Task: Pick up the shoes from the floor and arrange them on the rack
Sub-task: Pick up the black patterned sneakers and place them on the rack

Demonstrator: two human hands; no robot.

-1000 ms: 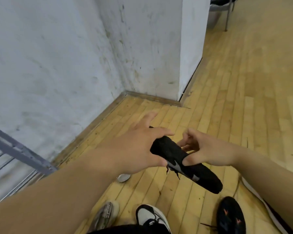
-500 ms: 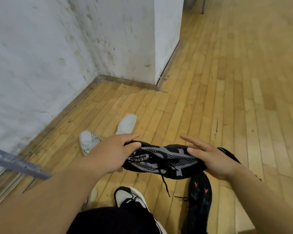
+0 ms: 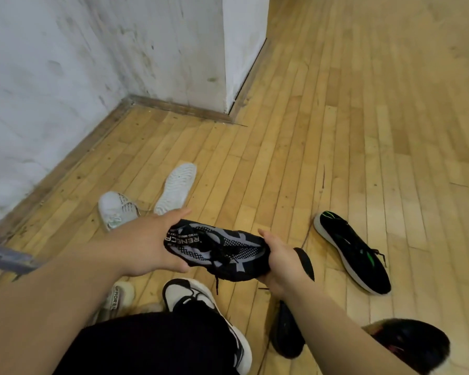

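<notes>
I hold a black and grey knit shoe [image 3: 217, 250] sideways above the floor. My left hand [image 3: 149, 242] grips its heel end and my right hand [image 3: 279, 263] grips its toe end. A white shoe [image 3: 117, 209] stands on the wooden floor beyond my left hand, and its mate [image 3: 176, 186] lies sole up beside it. A black shoe with green marks [image 3: 352, 250] lies to the right. Another black shoe [image 3: 287, 334] lies under my right forearm. A grey bar of the rack [image 3: 6, 257] shows at the left edge.
My own foot in a white and black sneaker [image 3: 201, 307] is below the held shoe. A beige lettered shoe [image 3: 118, 297] lies beside it. A dark shoe [image 3: 414, 345] is at the bottom right. White walls form a corner [image 3: 173, 63] at the back left.
The view has tilted down and right, bringing the black and green shoe into sight. My right hand's fingers have closed round the toe of the held shoe.
</notes>
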